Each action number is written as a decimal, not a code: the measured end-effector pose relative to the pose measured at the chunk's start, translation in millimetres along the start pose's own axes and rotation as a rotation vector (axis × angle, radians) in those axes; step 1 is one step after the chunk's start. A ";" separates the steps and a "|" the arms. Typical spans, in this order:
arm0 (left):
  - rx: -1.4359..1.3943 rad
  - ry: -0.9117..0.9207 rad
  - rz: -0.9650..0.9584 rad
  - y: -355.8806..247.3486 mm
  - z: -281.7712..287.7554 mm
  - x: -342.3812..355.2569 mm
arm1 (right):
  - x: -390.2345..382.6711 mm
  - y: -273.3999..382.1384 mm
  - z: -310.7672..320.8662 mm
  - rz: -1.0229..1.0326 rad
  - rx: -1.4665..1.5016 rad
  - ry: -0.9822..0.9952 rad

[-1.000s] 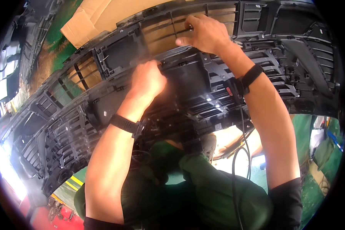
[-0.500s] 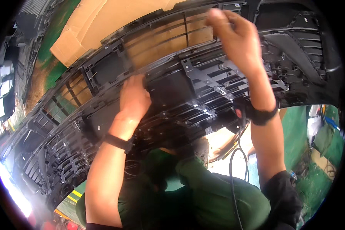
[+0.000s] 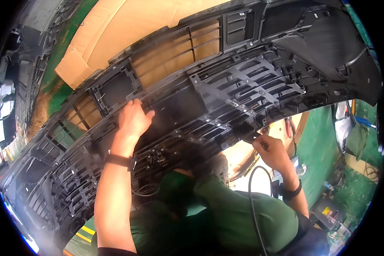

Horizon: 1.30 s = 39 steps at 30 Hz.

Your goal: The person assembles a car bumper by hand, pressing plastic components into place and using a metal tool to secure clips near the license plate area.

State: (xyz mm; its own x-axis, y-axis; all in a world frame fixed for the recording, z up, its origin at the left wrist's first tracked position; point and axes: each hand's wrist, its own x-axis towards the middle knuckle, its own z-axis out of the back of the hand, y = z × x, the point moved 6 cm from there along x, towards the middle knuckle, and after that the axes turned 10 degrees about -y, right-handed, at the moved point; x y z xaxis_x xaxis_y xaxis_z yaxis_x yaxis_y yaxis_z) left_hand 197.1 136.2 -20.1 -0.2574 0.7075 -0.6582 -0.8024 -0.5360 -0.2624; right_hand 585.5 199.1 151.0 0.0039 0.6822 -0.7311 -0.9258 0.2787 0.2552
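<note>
A large black plastic vehicle bumper (image 3: 192, 100) with grilles spans the view, its underside toward me. My left hand (image 3: 134, 118) has its fingers curled over a rail below a square recessed frame (image 3: 119, 87), thumb out to the side. My right hand (image 3: 269, 151) is lower right at the bumper's near edge, fingers curled on something dark that I cannot make out. A black cable (image 3: 252, 200) loops beside my right forearm and over my green-clad legs (image 3: 243, 219).
Cardboard (image 3: 94, 30) lies behind the bumper. Another dark bumper-like part (image 3: 25, 55) stands at far left. At right are a green floor (image 3: 350, 196), a grey case (image 3: 328, 215), a blue-handled tool (image 3: 365, 121) and red-handled pliers (image 3: 289, 127). A lit pale board (image 3: 239, 177) shows below.
My right hand has dropped from the upper grille to the bumper's near edge. My left hand has shifted left and down along the rail. The bumper sits differently in view.
</note>
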 end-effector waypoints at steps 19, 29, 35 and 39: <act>0.030 0.065 0.041 2.5 -6.6 13.4 | -34.2 -140.5 -56.2 -0.311 -0.380 -0.243; 0.008 0.120 -0.004 7.2 -10.8 17.6 | -27.2 -164.0 -50.0 -0.401 -0.249 -0.467; 0.047 -0.078 -0.218 16.7 -20.2 33.7 | -6.9 -242.2 -81.3 -0.261 0.020 -0.441; 0.064 -0.038 -0.232 6.0 -13.2 35.9 | -6.1 -208.4 -73.4 -0.329 0.038 -0.427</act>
State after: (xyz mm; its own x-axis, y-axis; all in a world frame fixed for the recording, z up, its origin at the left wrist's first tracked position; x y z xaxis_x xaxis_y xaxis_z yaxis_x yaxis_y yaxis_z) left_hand 190.2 152.4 -54.6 -0.0816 0.8255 -0.5585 -0.8746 -0.3281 -0.3571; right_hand 750.7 87.2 55.9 0.4520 0.7664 -0.4565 -0.8356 0.5429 0.0841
